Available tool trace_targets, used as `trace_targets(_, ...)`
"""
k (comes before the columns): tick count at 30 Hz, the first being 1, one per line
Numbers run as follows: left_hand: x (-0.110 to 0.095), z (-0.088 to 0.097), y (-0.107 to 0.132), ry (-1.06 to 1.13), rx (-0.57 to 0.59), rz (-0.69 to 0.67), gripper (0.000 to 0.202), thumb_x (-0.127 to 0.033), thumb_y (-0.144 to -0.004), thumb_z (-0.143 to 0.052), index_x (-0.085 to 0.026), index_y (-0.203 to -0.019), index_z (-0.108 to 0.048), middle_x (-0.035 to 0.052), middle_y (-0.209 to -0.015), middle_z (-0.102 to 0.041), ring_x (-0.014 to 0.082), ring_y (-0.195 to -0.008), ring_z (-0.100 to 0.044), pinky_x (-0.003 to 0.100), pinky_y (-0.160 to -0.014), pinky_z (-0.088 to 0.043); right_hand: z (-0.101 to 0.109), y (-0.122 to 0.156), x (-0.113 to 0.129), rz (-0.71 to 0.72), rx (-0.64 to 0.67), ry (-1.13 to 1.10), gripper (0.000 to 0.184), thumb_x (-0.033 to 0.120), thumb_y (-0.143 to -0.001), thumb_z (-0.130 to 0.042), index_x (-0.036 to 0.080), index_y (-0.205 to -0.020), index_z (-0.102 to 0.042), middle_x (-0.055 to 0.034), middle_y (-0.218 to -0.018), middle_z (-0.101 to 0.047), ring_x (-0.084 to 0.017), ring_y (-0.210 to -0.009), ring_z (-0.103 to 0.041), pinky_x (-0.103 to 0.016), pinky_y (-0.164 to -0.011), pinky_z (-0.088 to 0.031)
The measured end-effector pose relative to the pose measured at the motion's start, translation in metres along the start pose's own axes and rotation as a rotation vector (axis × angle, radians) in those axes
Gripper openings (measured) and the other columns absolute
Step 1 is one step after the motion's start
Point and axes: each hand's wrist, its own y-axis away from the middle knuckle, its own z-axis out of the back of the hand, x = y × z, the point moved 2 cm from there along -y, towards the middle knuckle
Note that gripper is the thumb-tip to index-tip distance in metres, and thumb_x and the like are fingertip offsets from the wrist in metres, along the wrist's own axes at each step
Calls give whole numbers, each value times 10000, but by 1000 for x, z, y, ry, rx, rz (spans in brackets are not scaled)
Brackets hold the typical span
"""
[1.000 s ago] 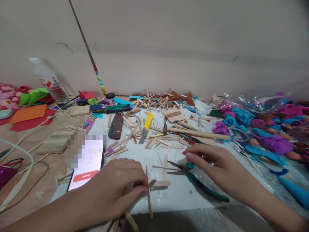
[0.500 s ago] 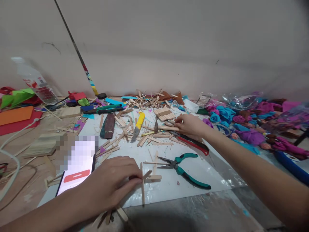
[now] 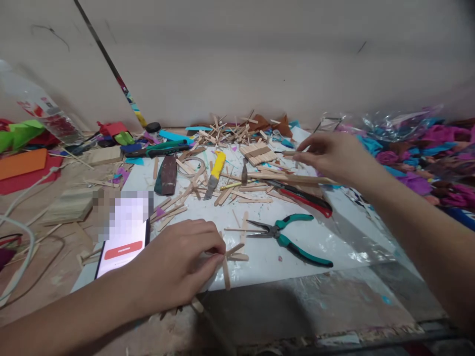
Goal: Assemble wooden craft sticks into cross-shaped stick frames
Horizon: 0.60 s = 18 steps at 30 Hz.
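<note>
My left hand [image 3: 189, 262] is closed in a pinch on a small crossed piece made of wooden craft sticks [image 3: 226, 274], low over the white sheet. Its thumb and index finger meet at the upright stick, and shorter sticks point right from it. Farther back on the right, my right hand [image 3: 330, 155] has thumb and index finger drawn together at the end of a short craft stick [image 3: 286, 154]. Green-handled pliers [image 3: 274, 231] lie with jaws apart between the hands. Behind them rest a red and black tool [image 3: 306, 198] and a yellow-handled knife [image 3: 215, 173].
Loose sticks [image 3: 226, 133] are heaped at the back by the wall, near a bundle of sticks [image 3: 258, 154]. On the left are a phone [image 3: 124, 237], a wood block [image 3: 70, 203] and a plastic bottle [image 3: 48, 109]. Coloured crepe paper [image 3: 419, 158] covers the right side.
My right hand has moved back and to the right, off the sticks near the red and black tool. My left hand keeps its pinch on the crossed sticks. The view has shifted slightly.
</note>
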Motion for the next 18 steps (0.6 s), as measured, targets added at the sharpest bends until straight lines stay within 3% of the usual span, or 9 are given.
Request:
trace_targets(2, -2, 0, -3, -43, 39, 6, 191, -194, -1026, -483, -210, -1008, -673, 46, -961, -690, 220, -906, -624, 347, -819, -459, 16, 34, 4, -28, -99, -101, 288, 395, -964, -712, 123, -1009, -793, -96, -895, -769, -208, -811, -683, -319, -707, -485)
trace_targets(4, -3, -1, -7, -47, 74, 2, 193, -203, -1026, -480, -207, -1008, -672, 45, -951, -698, 219, -889, -629, 344, -805, -461, 24, 73, 4, -85, -165, -286, 322, 496, -882, -788, 181, -930, -833, -65, -801, -781, -229, -765, -695, -336, -667, -494)
trace_targets(7, -3, -3, -9, 8, 93, -15, 191, -197, -1026, -487, -208, -1012, -677, 35, -947, -724, 196, -873, -653, 310, -791, -478, 21, 127, 1, -43, 7, -374, 391, 675, -759, -826, 306, -885, -855, -46, -821, -814, -264, -720, -714, -353, -573, -493)
trace_targets(10, -6, -4, -9, 111, 113, -12, 185, -153, -1020, -522, -230, -1033, -689, -4, -950, -758, 149, -855, -695, 249, -786, -501, 13, 169, -5, -78, 158, -376, 338, 682, -825, -762, 364, -904, -845, -55, -905, -827, -305, -814, -751, -369, -625, -582)
trace_targets(15, -30, -5, -11, 188, 137, 22, 161, -204, -1026, -593, -257, -1040, -744, -27, -914, -783, 150, -807, -723, 233, -738, -520, -1, 205, 0, -267, 240, -589, 345, 640, -913, -663, 407, -1120, -812, -59, -1164, -796, -363, -1096, -715, -407, -842, -621)
trace_targets(16, -36, -5, -12, 221, 114, 36, 155, -215, -1026, -601, -258, -1026, -750, -30, -916, -786, 147, -808, -727, 228, -736, -524, -5, 207, 6, -311, 247, -671, 373, 640, -907, -676, 393, -1160, -794, -62, -1200, -778, -353, -1105, -705, -394, -833, -615)
trace_targets(18, -44, -4, -14, 294, 47, 60, 136, -225, -1018, -626, -260, -989, -754, -44, -920, -792, 135, -821, -732, 213, -756, -529, -14, 208, 24, -348, 321, -878, 438, 653, -846, -742, 327, -1136, -775, -74, -994, -755, -287, -875, -698, -327, -651, -580)
